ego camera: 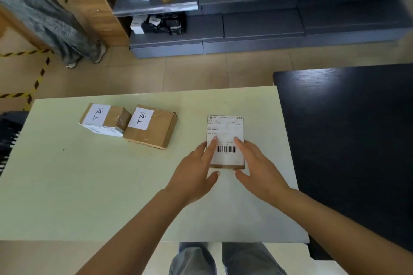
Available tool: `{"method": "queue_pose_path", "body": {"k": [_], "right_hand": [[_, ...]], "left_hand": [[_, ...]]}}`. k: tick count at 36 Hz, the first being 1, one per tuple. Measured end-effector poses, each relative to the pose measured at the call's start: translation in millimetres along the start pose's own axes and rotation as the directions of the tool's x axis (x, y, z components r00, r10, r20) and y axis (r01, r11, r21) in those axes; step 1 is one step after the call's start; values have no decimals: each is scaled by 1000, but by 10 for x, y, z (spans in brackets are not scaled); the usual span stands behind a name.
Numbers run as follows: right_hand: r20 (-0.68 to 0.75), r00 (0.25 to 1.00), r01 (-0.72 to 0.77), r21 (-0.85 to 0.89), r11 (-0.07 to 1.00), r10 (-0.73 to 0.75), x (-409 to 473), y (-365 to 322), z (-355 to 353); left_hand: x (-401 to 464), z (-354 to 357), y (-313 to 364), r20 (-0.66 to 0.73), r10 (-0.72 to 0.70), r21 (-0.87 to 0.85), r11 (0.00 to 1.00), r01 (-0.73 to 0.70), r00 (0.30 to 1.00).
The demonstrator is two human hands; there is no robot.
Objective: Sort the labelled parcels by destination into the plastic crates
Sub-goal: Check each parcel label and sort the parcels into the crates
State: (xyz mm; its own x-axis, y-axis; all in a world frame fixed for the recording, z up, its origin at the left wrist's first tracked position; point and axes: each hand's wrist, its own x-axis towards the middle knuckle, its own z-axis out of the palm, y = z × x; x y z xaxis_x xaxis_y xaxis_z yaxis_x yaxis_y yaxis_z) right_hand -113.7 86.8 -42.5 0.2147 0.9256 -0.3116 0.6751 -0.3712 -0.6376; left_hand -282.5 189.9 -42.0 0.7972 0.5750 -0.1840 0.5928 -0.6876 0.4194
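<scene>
A small parcel point(225, 131) with a white shipping label and barcode lies on the pale table point(89, 185), right of centre. My left hand point(194, 172) lies at its left edge, fingers straight, one fingertip on the label. From the right, my right hand point(257, 167) touches the parcel's right side with straight fingers, thumb spread below its near edge. Two brown cardboard parcels sit side by side at the table's far left: one point(104, 119) with a handwritten white label, the other point(150, 126) flatter with the same kind of label.
A dark table point(357, 140) adjoins on the right. Grey shelving point(268, 0) at the back carries several white and brown boxes. A black crate edge point(9, 136) shows at far left. A person's legs point(73, 35) stand at the back left, by yellow-black floor tape.
</scene>
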Motion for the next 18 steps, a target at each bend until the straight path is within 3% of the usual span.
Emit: {"method": "queue_pose_path", "body": {"k": [7, 18], "right_hand": [[-218, 967, 146, 51, 988, -132, 100, -578, -625], [-377, 846, 386, -53, 921, -376, 195, -1542, -1608]], "left_hand": [[66, -912, 124, -309, 104, 2, 994, -109, 945], [73, -2219, 236, -535, 251, 152, 968, -200, 807]]}}
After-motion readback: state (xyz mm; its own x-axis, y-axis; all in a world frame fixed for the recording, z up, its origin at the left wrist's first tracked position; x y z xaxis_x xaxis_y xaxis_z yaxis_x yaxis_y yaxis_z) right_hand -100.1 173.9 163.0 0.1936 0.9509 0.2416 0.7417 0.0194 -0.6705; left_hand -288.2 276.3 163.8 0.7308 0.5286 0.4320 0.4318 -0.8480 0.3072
